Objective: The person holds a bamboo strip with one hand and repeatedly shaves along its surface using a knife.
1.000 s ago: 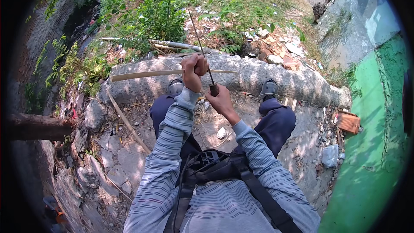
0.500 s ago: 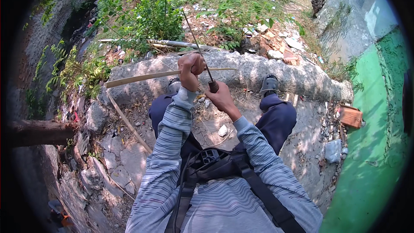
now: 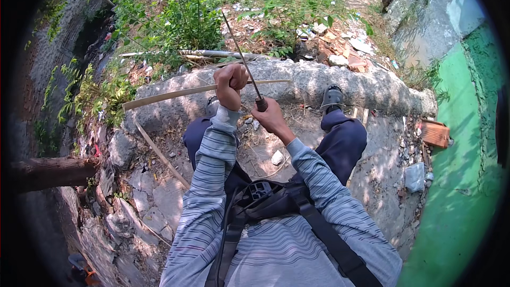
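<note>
My left hand (image 3: 230,84) is closed in a fist around a flat, pale bamboo strip (image 3: 172,95). The strip's long end reaches out to the left, and a thinner end shows beyond the fist on the right. In my right hand (image 3: 273,119) is a long, narrow-bladed knife (image 3: 243,59), gripped by its dark brown handle. Its blade points up and away to the left, passing close by the right side of my left fist and across the strip. Whether the edge touches the strip I cannot tell.
Beyond my feet runs a low, rough concrete ledge (image 3: 372,86). Another long strip (image 3: 162,154) lies at the left. A log (image 3: 53,171) juts in there. An orange brick (image 3: 434,134) rests by the green wall (image 3: 451,180) on the right. Leafy plants (image 3: 194,21) grow past the ledge.
Both hands have shifted very slightly left with the knife and bamboo strip, partly along with the whole view. Each grip stays the same.
</note>
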Motion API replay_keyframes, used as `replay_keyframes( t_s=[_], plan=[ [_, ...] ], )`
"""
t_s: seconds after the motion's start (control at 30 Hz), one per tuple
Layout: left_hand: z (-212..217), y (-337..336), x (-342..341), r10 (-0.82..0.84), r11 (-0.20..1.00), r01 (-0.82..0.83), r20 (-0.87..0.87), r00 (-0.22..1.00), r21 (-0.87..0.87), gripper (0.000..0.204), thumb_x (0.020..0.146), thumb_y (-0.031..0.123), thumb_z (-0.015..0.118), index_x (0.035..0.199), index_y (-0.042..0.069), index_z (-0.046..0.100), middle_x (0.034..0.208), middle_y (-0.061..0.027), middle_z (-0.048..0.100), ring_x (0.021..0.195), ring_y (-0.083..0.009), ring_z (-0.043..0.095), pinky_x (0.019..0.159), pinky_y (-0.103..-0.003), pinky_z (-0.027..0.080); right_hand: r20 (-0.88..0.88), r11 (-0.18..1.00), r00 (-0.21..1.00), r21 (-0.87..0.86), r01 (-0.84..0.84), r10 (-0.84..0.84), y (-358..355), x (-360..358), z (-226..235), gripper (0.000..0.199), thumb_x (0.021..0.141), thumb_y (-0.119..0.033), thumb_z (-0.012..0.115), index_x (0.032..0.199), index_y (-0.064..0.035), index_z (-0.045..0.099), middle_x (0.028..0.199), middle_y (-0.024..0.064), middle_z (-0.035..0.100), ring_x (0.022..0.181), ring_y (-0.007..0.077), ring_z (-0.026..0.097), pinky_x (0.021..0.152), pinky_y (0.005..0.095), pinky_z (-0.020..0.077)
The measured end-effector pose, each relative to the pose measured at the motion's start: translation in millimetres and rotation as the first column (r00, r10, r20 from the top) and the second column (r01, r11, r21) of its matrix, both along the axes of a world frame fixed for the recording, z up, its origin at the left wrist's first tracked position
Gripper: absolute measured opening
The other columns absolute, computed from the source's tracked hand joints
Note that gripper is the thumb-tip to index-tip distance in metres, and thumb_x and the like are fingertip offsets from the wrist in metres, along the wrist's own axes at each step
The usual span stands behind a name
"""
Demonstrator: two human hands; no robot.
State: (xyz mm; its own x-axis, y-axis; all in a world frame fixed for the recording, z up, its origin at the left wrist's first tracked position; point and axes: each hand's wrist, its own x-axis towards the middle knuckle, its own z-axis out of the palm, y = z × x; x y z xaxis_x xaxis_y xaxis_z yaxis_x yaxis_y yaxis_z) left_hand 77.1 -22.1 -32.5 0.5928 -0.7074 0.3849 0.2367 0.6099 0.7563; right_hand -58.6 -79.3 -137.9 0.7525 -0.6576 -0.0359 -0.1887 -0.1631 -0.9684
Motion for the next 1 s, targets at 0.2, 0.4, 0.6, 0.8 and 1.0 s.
replay_keyframes(
  t_s=[0.2,0.4,0.6,0.8,1.0],
  plan=[
    [-3.1,-0.9,6.4,0.005,1.0,-0.005,-0.019,1.0,0.002,0.048,0.098,0.033,0.046,0.059,0.012,0.03,0.053,0.0044,0.022,0.047,-0.0078,0.016,0.046,-0.031,0.014,-0.055,0.991,0.996,0.115,0.07,-0.064,-4.0,1.8,-21.2,0.02,0.08,-0.015,0.069,0.072,-0.0035,0.055,0.062,0.0014,0.055,0.058,0.0109,0.05,0.057,0.0324,0.0439],
    [5.2,5.4,2.5,-0.045,0.998,0.044,0.014,0.999,0.045,0.043,0.091,0.028,0.053,0.058,0.012,0.029,0.054,0.0044,0.022,0.047,-0.0079,0.017,0.045,-0.03,0.015,0.044,0.991,0.995,0.099,-0.093,0.089,-9.0,-3.8,4.8,0.023,0.077,-0.015,0.071,0.07,-0.0055,0.052,0.062,-0.0011,0.051,0.058,0.01,0.046,0.057,0.0309,0.0406],
    [7.0,6.1,2.5,-0.174,0.984,0.17,0.061,0.983,0.061,0.043,0.091,0.024,0.054,0.058,0.011,0.03,0.054,0.0044,0.026,0.048,-0.0066,0.021,0.047,-0.029,0.016,0.006,0.984,0.986,0.063,-0.167,0.167,-20.9,-7.5,-2.1,0.023,0.075,-0.015,0.071,0.069,-0.0044,0.051,0.061,-0.001,0.05,0.059,0.0104,0.045,0.057,0.031,0.0389],
    [4.2,10.9,4.4,-0.141,0.986,0.138,0.025,0.99,0.092,0.045,0.086,0.027,0.057,0.056,0.013,0.026,0.053,0.0043,0.021,0.047,-0.0079,0.016,0.045,-0.03,0.013,-0.035,0.994,0.994,-0.017,-0.105,0.104,-9.5,-10.8,27.8,0.024,0.075,-0.015,0.071,0.069,-0.003,0.052,0.061,0.0017,0.052,0.058,0.0121,0.046,0.058,0.0325,0.0416],
    [2.9,7.3,1.8,-0.185,0.978,0.172,0.101,0.978,0.121,0.045,0.086,0.028,0.056,0.056,0.013,0.025,0.053,0.0044,0.02,0.047,-0.0084,0.016,0.045,-0.03,0.013,-0.083,0.99,0.987,0.006,-0.141,0.141,-24.6,-14.5,16.3,0.02,0.075,-0.016,0.072,0.073,-0.003,0.057,0.064,0.0033,0.056,0.061,0.0119,0.051,0.06,0.0318,0.0437]
  ],
)
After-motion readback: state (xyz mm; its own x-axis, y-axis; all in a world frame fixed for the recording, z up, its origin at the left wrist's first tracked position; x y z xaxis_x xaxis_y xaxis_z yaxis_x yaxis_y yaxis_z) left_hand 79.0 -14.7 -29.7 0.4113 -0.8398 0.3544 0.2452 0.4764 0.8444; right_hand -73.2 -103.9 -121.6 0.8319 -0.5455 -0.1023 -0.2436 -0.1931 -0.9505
